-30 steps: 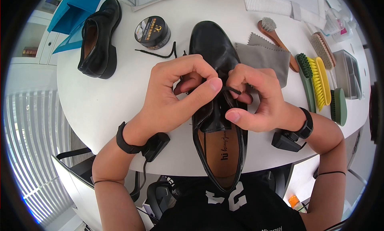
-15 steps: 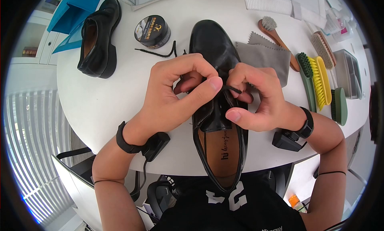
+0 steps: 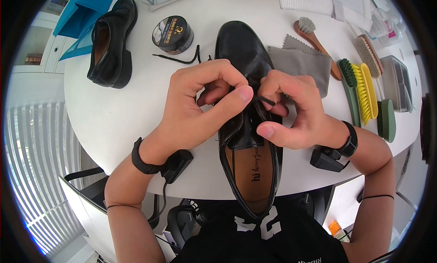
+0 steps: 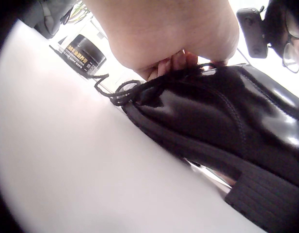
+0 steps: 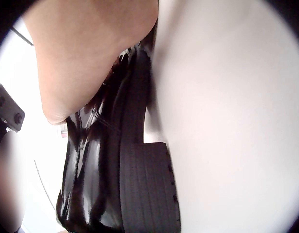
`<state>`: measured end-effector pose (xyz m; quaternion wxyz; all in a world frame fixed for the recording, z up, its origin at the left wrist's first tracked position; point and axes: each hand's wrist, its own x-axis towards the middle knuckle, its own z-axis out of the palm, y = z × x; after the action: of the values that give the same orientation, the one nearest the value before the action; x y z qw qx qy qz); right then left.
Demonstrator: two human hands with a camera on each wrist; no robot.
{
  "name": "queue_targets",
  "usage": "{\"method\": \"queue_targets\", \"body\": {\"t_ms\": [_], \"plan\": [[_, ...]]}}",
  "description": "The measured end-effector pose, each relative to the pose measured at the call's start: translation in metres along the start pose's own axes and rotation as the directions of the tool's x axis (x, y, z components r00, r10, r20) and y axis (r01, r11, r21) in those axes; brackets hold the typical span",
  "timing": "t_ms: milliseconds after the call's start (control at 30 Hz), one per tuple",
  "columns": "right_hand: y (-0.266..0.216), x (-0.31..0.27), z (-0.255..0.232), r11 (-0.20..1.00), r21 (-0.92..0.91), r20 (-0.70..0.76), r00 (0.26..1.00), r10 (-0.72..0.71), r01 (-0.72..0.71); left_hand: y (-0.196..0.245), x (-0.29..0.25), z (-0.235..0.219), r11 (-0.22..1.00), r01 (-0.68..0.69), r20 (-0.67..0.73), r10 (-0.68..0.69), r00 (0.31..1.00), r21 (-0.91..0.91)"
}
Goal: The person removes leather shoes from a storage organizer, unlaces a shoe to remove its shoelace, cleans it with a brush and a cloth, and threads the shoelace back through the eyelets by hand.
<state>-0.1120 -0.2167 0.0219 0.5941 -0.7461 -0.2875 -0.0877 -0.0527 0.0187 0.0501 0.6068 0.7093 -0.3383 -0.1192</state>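
A black leather lace-up shoe [image 3: 241, 44] lies on the table in the head view, toe pointing away from me and tan insole [image 3: 252, 176] showing. Over its tongue, my left hand [image 3: 200, 103] pinches a black shoelace [image 3: 264, 100] between thumb and index fingertip. A short lace end pokes out to the right, against the curled fingers of my right hand [image 3: 293, 110]; the right thumb stands apart above the shoe's opening. The eyelets are mostly hidden by the hands. In the left wrist view, loops of lace [image 4: 122, 94] hang beside the shoe's upper [image 4: 202, 107]. The right wrist view shows the heel [image 5: 147, 189].
Another black shoe [image 3: 111, 44] lies on its side at the left by a blue folder [image 3: 86, 12]. A round tin [image 3: 173, 34] sits near a loose lace end. To the right are a grey cloth [image 3: 309, 67], a wooden-handled brush [image 3: 321, 46], several other brushes and a clear box [image 3: 396, 83].
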Motion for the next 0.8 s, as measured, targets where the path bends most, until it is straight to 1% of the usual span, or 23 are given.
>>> {"method": "queue_targets", "body": {"t_ms": [267,800], "plan": [[0.0004,-0.0002,-0.0011,1.000,-0.011,0.005,1.000,-0.010,0.010,0.0018,-0.0003,-0.0002,1.000,0.026,-0.003,-0.026,1.000,0.003],[0.0009,0.0001,0.0002,1.000,-0.004,-0.007,1.000,-0.017,0.017,-0.0007,-0.0004,-0.0005,1.000,0.003,-0.004,-0.003,1.000,0.004]]}}
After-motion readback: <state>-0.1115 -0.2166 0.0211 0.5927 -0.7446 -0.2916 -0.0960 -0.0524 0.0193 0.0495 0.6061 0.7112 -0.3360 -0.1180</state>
